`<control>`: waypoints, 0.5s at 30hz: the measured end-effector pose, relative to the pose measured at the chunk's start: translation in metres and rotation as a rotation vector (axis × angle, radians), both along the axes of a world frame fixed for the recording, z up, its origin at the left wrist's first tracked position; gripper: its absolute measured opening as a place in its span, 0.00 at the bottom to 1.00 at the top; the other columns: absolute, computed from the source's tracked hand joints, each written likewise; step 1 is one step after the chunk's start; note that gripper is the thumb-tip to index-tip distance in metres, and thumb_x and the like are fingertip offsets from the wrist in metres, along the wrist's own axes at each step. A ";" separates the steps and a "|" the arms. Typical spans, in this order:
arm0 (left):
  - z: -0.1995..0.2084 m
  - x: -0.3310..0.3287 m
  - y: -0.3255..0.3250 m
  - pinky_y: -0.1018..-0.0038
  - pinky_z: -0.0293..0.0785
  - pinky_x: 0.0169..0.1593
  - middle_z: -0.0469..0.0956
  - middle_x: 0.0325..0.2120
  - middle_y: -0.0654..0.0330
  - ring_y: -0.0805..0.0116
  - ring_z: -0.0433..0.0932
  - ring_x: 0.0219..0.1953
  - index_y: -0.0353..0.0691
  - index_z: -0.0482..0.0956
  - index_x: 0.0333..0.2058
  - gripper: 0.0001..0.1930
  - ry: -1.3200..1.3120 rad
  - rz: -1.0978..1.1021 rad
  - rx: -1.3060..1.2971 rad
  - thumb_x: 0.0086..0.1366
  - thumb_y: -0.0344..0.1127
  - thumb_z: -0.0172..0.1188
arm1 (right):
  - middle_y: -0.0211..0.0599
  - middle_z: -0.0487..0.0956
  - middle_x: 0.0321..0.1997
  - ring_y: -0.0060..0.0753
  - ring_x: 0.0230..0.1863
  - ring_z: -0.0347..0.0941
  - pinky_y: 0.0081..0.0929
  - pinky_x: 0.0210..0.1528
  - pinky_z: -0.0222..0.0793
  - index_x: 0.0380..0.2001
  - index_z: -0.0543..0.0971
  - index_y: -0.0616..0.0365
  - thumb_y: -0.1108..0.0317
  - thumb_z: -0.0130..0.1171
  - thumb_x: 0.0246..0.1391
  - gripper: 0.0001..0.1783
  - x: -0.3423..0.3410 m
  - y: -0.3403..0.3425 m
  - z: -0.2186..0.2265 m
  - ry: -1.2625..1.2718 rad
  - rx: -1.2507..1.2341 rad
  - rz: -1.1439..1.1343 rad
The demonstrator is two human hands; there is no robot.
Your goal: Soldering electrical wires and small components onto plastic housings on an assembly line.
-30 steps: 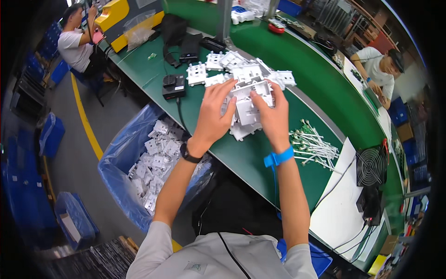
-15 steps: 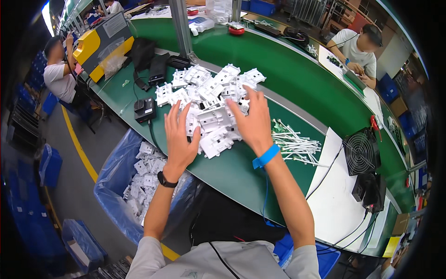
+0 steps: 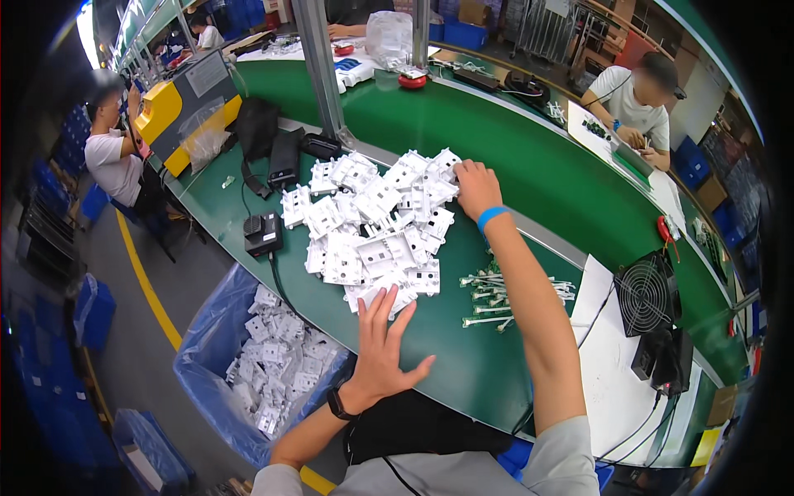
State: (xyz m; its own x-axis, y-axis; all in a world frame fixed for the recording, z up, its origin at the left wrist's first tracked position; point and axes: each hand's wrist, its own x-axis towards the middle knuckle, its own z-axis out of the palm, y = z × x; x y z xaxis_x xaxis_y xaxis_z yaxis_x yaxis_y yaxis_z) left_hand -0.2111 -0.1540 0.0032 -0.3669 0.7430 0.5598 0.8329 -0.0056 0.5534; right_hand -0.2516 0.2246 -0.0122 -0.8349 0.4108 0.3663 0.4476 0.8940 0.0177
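Note:
A heap of white plastic housings (image 3: 376,198) lies loose on the green worktable, their faces showing small square and round openings. At the near edge of the heap, my left hand (image 3: 382,355) is open with fingers spread, its fingertips touching the closest housing (image 3: 376,299). My right hand (image 3: 478,192) reaches to the far right side of the heap. Its fingers are bent against the outermost housing (image 3: 445,162), and I see nothing held in them; the palm is turned away. Right of the heap lies a bundle of white cables with small green boards (image 3: 488,296), partly behind my right forearm.
A blue bin lined with plastic (image 3: 203,331), full of similar white parts, stands below the table's left edge. A black power adapter (image 3: 263,233) sits left of the heap. A black fan (image 3: 647,293) and wiring occupy the right. A metal post (image 3: 321,74) rises behind; co-workers sit beyond.
My left hand has come back toward me, off the heap's left side to its near edge. My right hand has shifted right to the heap's outer side. The heap looks flatter and more spread.

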 end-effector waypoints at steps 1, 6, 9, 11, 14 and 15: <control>0.000 -0.002 0.001 0.34 0.40 0.72 0.55 0.71 0.41 0.36 0.53 0.73 0.41 0.65 0.67 0.43 -0.010 0.003 -0.003 0.56 0.48 0.70 | 0.39 0.77 0.53 0.48 0.55 0.72 0.47 0.53 0.70 0.51 0.78 0.51 0.72 0.68 0.45 0.26 0.001 0.006 -0.001 0.030 0.019 0.009; 0.011 -0.014 0.007 0.34 0.41 0.72 0.58 0.69 0.42 0.39 0.55 0.72 0.40 0.65 0.66 0.41 -0.011 0.016 0.064 0.55 0.43 0.71 | 0.42 0.76 0.46 0.45 0.51 0.72 0.42 0.50 0.68 0.33 0.83 0.56 0.74 0.61 0.47 0.08 0.028 0.017 0.009 0.059 0.214 0.006; 0.025 -0.017 0.016 0.39 0.43 0.73 0.60 0.68 0.41 0.38 0.59 0.70 0.38 0.66 0.65 0.39 0.024 0.019 0.117 0.54 0.37 0.69 | 0.45 0.75 0.47 0.46 0.52 0.71 0.43 0.50 0.68 0.33 0.82 0.60 0.74 0.61 0.47 0.08 0.046 0.018 0.023 0.087 0.223 0.009; 0.035 -0.017 0.021 0.40 0.44 0.73 0.62 0.67 0.41 0.39 0.60 0.69 0.37 0.66 0.64 0.38 0.038 0.028 0.164 0.55 0.35 0.68 | 0.45 0.74 0.49 0.48 0.52 0.70 0.44 0.50 0.69 0.31 0.81 0.62 0.73 0.62 0.48 0.06 0.057 0.018 0.030 0.196 0.111 0.030; 0.050 -0.015 0.036 0.42 0.46 0.73 0.65 0.66 0.43 0.42 0.63 0.69 0.36 0.69 0.62 0.34 0.006 0.021 0.179 0.55 0.33 0.67 | 0.47 0.73 0.58 0.53 0.60 0.68 0.48 0.57 0.69 0.47 0.77 0.59 0.70 0.66 0.47 0.21 0.055 0.020 0.031 0.215 -0.044 0.104; 0.053 -0.012 0.039 0.41 0.46 0.73 0.66 0.65 0.43 0.42 0.64 0.68 0.36 0.70 0.61 0.33 -0.005 0.007 0.189 0.56 0.33 0.67 | 0.49 0.69 0.67 0.56 0.67 0.65 0.48 0.62 0.68 0.57 0.72 0.56 0.71 0.65 0.46 0.31 0.046 0.021 0.027 0.162 -0.065 0.088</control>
State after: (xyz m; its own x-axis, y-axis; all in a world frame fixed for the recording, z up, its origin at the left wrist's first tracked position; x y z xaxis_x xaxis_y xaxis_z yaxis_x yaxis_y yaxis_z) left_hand -0.2229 -0.1148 0.0566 -0.3748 0.6224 0.6871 0.8305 -0.1041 0.5472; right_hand -0.2053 0.2451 0.0152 -0.8010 0.3662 0.4736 0.3601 0.9267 -0.1074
